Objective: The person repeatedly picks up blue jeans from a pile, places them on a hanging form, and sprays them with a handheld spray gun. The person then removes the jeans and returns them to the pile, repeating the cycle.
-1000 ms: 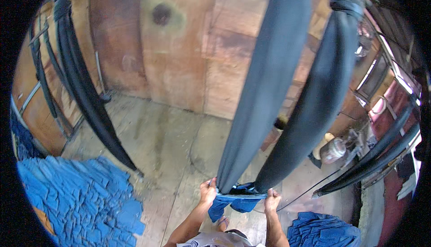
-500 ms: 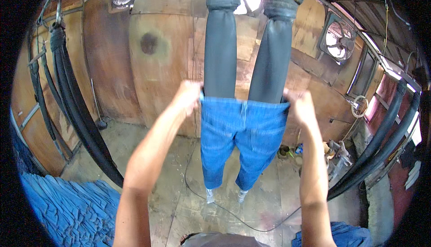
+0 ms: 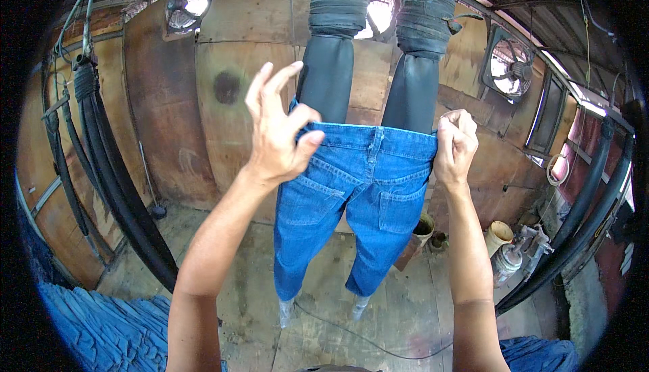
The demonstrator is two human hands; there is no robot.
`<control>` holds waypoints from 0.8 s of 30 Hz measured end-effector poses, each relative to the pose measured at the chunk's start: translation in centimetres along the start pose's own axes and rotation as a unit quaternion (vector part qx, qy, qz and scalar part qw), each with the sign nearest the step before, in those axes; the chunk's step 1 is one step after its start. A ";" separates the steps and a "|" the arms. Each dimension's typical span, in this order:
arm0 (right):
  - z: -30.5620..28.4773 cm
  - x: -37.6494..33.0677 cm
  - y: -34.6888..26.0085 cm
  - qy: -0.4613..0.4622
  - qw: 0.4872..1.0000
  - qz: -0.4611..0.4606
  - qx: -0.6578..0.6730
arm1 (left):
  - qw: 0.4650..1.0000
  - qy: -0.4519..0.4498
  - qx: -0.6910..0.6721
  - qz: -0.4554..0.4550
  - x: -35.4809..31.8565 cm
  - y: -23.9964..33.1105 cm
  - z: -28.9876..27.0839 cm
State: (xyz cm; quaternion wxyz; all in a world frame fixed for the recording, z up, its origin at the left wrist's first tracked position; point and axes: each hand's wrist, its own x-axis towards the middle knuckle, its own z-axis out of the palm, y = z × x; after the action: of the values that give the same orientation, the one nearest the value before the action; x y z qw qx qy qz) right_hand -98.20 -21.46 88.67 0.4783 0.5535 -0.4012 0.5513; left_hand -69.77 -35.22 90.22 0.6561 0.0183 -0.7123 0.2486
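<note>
A pair of blue jeans (image 3: 370, 152) hangs in front of me, pulled over two dark, smooth, leg-shaped tubes (image 3: 326, 78), its rear pockets facing me. Pale grey tube ends (image 3: 286, 312) stick out below the hems. At the left end of the waistband, my left hand (image 3: 278, 128) pinches the edge between thumb and forefinger, while its other fingers spread upward. My right hand (image 3: 455, 147) is closed around the waistband's right end, fingers curled. Above the jeans, wrapped bands (image 3: 424, 17) bind the tops of the tubes.
More dark tubes hang at the left (image 3: 122, 169) and right (image 3: 581, 189). Heaps of blue denim (image 3: 108, 331) lie low on both sides. A cable (image 3: 378, 346) crosses the floor. Beyond my right arm stand a tan bucket (image 3: 499, 233) and a metal spray gun (image 3: 537, 245). Fans (image 3: 510, 64) sit in the wooden walls.
The waistband has moved higher on the tubes, both hands rising with it. My left hand's outer fingers have spread upward. The view has shifted a little, showing more of the wrapped tops.
</note>
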 end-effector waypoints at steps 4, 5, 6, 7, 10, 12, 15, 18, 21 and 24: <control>0.6 4.0 -0.6 0.031 0.996 0.073 0.036 | 0.996 0.089 0.013 0.016 4.3 -2.4 -0.5; 0.9 5.2 -0.7 0.042 0.993 0.088 0.073 | 0.993 0.113 0.010 0.015 5.5 -2.8 -0.3; 1.4 6.6 -0.9 0.066 0.983 0.111 0.128 | 0.989 0.147 -0.006 0.013 6.7 -3.4 -0.3; 1.7 7.5 -0.9 0.087 0.969 0.135 0.189 | 0.987 0.157 -0.028 -0.008 7.4 -3.6 -0.1; 1.3 8.3 -0.2 0.003 0.932 0.167 0.323 | 0.968 0.179 -0.147 -0.093 7.9 -4.0 0.6; 0.9 7.1 0.6 -0.061 0.807 0.353 0.470 | 0.862 0.109 -0.364 -0.335 6.1 -3.2 1.4; 1.8 3.4 1.1 -0.013 0.671 0.520 0.528 | 0.552 0.062 -0.645 -0.525 2.9 -1.0 4.7; 2.3 1.4 1.6 0.008 0.693 0.496 0.523 | 0.415 0.043 -0.697 -0.583 0.5 0.4 7.7; 2.5 0.9 1.7 0.019 0.716 0.474 0.512 | 0.392 0.024 -0.696 -0.601 -1.2 1.2 9.2; 2.5 1.1 1.6 0.034 0.730 0.460 0.503 | 0.397 0.005 -0.685 -0.611 -1.3 1.2 10.5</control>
State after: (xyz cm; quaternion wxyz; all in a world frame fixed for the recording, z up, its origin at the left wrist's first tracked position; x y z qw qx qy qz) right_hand -99.10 -24.10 90.11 -0.1694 0.4417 -0.2541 0.8436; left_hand -79.76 -38.55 88.43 0.4288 -0.0080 -0.4386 -0.7898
